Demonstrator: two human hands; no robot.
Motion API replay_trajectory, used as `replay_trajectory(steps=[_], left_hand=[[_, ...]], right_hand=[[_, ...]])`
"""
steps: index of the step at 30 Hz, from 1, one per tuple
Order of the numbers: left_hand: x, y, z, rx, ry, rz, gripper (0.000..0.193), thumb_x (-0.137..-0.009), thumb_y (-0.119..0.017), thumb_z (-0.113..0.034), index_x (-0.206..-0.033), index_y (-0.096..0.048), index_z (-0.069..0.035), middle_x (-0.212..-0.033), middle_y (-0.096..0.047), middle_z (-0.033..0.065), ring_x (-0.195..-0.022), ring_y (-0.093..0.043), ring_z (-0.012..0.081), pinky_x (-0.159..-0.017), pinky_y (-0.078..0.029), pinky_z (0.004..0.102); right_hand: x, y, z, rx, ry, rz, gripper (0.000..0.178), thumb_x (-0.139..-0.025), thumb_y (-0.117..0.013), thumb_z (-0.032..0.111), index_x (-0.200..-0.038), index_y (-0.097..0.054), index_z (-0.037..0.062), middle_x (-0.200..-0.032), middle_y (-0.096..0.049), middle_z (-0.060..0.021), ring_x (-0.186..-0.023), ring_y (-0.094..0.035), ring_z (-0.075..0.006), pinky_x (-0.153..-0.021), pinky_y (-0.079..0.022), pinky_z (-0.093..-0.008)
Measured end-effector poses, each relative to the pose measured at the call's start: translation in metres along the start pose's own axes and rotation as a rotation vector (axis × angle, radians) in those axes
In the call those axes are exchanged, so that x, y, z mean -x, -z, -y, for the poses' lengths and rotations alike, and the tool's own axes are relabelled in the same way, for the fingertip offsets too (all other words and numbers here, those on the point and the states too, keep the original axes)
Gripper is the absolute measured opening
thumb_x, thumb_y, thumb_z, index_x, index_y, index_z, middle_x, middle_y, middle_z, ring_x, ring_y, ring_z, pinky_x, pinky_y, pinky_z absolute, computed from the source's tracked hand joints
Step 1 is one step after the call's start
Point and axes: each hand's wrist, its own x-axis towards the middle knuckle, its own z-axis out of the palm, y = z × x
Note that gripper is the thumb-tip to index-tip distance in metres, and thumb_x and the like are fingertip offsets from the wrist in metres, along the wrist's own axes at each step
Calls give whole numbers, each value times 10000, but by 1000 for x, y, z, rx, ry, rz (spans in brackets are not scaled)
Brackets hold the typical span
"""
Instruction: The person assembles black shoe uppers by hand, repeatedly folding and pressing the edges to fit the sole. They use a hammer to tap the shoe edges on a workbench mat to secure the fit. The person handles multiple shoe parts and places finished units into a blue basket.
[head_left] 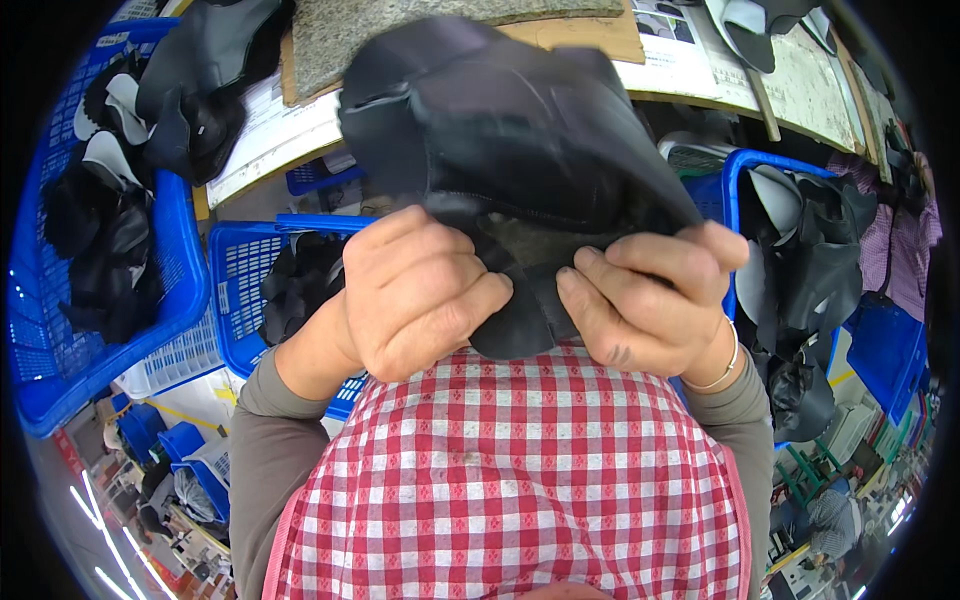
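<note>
1. The counter (660, 75) runs across the top of the view, its front edge bending from upper left to upper right; a grey felt mat (400, 30) and printed paper sheets (275, 135) lie on it, with more dark cut pieces at its far right end.
2. A large blue basket (180, 260) stands at the left, heaped with black and grey cut pieces; a second blue basket (240, 290) sits just below the counter edge, near the left hand, and a third blue basket (740, 170) at the right holds more black and grey pieces.
3. The black shoe upper (500, 130) is held up in the middle of the view, in front of the counter edge and above the red-and-white checked apron (520, 470). It is matte black and soft, folded into a rounded dome, with a stitched seam across its lower part and a greyish lining showing between the hands; a black tongue-like flap hangs down to the apron.
4. The left hand (415, 295) is clenched on the upper's lower left edge, thumb pressed onto the flap.
5. The right hand (640, 300) grips the lower right edge, fingers curled over the material; a thin bracelet (722, 372) circles its wrist.
6. Open room is slight: baskets crowd both sides, and the counter edge lies just behind the upper.
</note>
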Motion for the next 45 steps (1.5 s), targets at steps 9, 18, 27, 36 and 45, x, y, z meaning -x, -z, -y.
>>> replay_trajectory(steps=[9,18,27,36,45], left_hand=[[-25,10,-13,229,394,213,267,-696,-841,-47,-925,-705,-22,-836,-646,101,-734,-648,263,-665,-514,358],[5,-48,25,799,1048,206,222,-842,-846,-72,-1035,-771,9,-936,-745,30,-831,-667,85,-782,-542,249],[25,-65,8,1211,1464,-135,177,-905,-801,-96,-1046,-757,1,-942,-748,31,-844,-659,84,-795,-531,240],[-55,47,42,455,574,-171,149,-802,-802,-10,-943,-757,8,-942,-705,81,-878,-635,196,-823,-501,292],[-67,1,128,-125,752,-263,655,-955,-751,-280,-1515,-484,-68,-1454,-549,196,-1331,-548,310,-1035,-507,432]], right_hand=[[16,14,3,-386,-555,212,270,-653,-877,231,-837,-719,111,-812,-630,23,-791,-577,-220,-840,-389,-365],[44,33,-38,-727,-1145,383,272,-910,-816,191,-1066,-717,-8,-893,-707,-33,-812,-636,-89,-719,-516,-253],[53,14,-21,-615,-1232,303,261,-918,-811,223,-991,-741,-18,-825,-696,-76,-746,-641,-133,-675,-511,-288],[-10,58,-51,-505,-510,274,304,-832,-840,127,-1063,-718,-29,-879,-711,-148,-803,-676,-299,-712,-532,-376],[-88,-56,-66,-272,-329,-19,405,-861,-753,89,-1257,-687,36,-1154,-732,-174,-1081,-681,-348,-918,-555,-433]])
